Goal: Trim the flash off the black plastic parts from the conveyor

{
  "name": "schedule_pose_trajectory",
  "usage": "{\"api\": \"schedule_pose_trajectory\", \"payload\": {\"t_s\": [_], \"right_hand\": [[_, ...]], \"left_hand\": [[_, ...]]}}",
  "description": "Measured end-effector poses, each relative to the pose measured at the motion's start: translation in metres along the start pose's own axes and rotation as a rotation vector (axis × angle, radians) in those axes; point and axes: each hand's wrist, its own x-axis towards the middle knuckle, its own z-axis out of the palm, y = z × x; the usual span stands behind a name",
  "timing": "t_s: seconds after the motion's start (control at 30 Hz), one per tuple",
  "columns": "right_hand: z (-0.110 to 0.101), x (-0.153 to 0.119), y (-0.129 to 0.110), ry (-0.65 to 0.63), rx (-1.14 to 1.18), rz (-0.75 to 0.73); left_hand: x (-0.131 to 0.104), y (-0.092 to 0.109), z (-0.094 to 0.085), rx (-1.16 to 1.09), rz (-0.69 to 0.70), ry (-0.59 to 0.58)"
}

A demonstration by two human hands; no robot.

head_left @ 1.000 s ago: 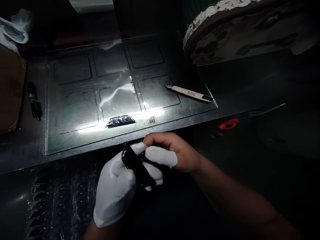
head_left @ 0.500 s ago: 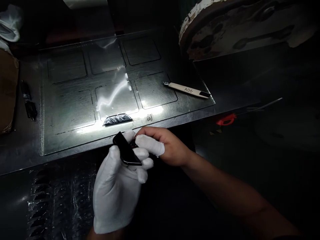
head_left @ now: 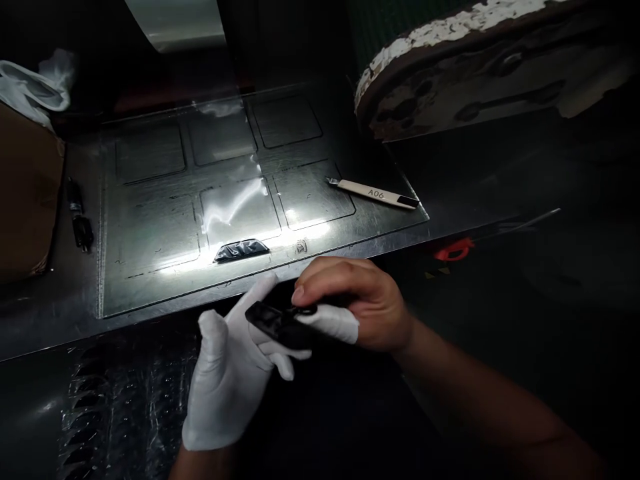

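Note:
My right hand (head_left: 373,300), bare but for a white cover on its thumb, pinches a small black plastic part (head_left: 275,325) by its right end. The part's ribbed or hollow-looking side faces up. Below and left of it, my left hand (head_left: 225,380) in a white glove is open, thumb and fingers spread. Its fingers lie behind and under the part; whether they touch it I cannot tell. A similar dark trapezoid piece (head_left: 241,251) lies on the clear sheet (head_left: 150,283) just beyond my hands.
A craft knife (head_left: 375,193) marked A06 lies on the sheet at right. Beyond it stands a worn machine base (head_left: 450,87). Red-handled scissors (head_left: 454,249) are at the right. At left are a black pen (head_left: 79,217) and a cardboard box (head_left: 27,200). A clear tray (head_left: 125,407) of dark parts sits lower left.
The black part has turned over from its glossy face and passed from my left hand's grip to my right hand. My left fingers have spread apart. The view has shifted slightly.

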Motion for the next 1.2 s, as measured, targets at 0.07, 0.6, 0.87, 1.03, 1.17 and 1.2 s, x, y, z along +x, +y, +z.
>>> {"api": "schedule_pose_trajectory", "payload": {"t_s": [0.07,0.6,0.87,1.03,1.17,1.2], "right_hand": [[-0.003,0.001,0.002,-0.083,-0.218,-0.198],[-0.005,-0.005,0.009,-0.234,0.295,0.524],[-0.006,-0.003,0.015,-0.300,0.444,0.671],[-0.008,0.000,0.012,-0.326,0.343,0.625],[-0.008,0.002,0.003,-0.319,-0.229,0.245],[-0.006,0.002,0.001,-0.301,-0.390,0.091]], "left_hand": [[-0.001,-0.007,-0.002,-0.058,0.026,-0.120],[-0.004,-0.021,-0.001,-0.111,0.101,-0.224],[-0.002,-0.024,-0.007,-0.017,0.022,-0.148],[-0.005,-0.020,-0.005,0.054,-0.001,-0.079],[-0.007,-0.017,-0.008,0.266,0.085,0.110],[-0.006,-0.018,-0.009,0.348,0.135,0.183]]}}
